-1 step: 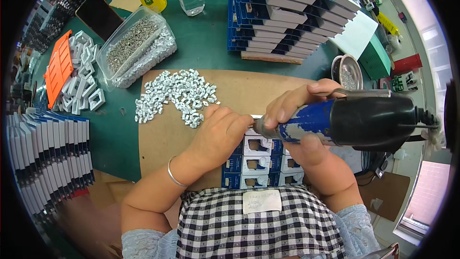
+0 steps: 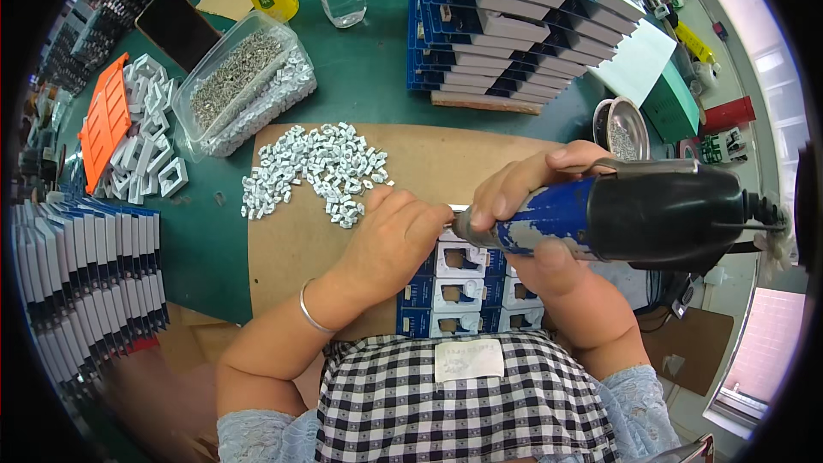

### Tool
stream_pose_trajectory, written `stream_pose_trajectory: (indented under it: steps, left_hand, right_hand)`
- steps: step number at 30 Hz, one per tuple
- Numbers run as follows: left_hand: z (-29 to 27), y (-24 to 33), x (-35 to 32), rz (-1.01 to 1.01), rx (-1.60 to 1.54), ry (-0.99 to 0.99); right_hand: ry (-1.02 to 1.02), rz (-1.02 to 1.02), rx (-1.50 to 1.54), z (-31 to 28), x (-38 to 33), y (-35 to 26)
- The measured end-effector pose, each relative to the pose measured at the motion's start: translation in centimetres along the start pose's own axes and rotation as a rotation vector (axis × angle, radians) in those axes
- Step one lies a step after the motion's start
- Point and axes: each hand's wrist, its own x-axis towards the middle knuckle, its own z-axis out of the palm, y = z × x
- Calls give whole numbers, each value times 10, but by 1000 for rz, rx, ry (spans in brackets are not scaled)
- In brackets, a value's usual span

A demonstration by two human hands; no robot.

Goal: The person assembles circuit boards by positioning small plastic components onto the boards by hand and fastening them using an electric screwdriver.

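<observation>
My right hand (image 2: 525, 182) is wrapped round a blue and black power screwdriver (image 2: 630, 216), held nearly level with its tip toward the left. Beside that tip is my left hand (image 2: 396, 236), its fingers pinched together; whatever they hold is hidden. Under both hands lies a panel of blue circuit boards (image 2: 416, 293) carrying white plastic frames (image 2: 456, 293) with square openings. The hands and the tool cover the panel's far part. Just beyond my left hand a heap of small white plastic parts (image 2: 317, 167) is spread on a brown board (image 2: 446, 150).
A clear tub (image 2: 193, 124) of screws and white parts stands left of the heap. Farther left are white frames (image 2: 154, 146) and an orange tray (image 2: 105, 124). Stacked panels rise at the back (image 2: 506, 34) and left (image 2: 90, 266). A metal bowl (image 2: 630, 124) stands back right.
</observation>
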Motion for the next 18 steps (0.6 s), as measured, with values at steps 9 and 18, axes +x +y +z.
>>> stream_pose_trajectory:
  steps: [9, 18]
  left_hand:
    - [0, -1, 1, -17, -49, -22]
    - [-1, -4, 0, -61, -110, -27]
  right_hand:
    - [-37, 26, -33, 5, 6, 2]
    - [19, -59, 74, 14, 3, 18]
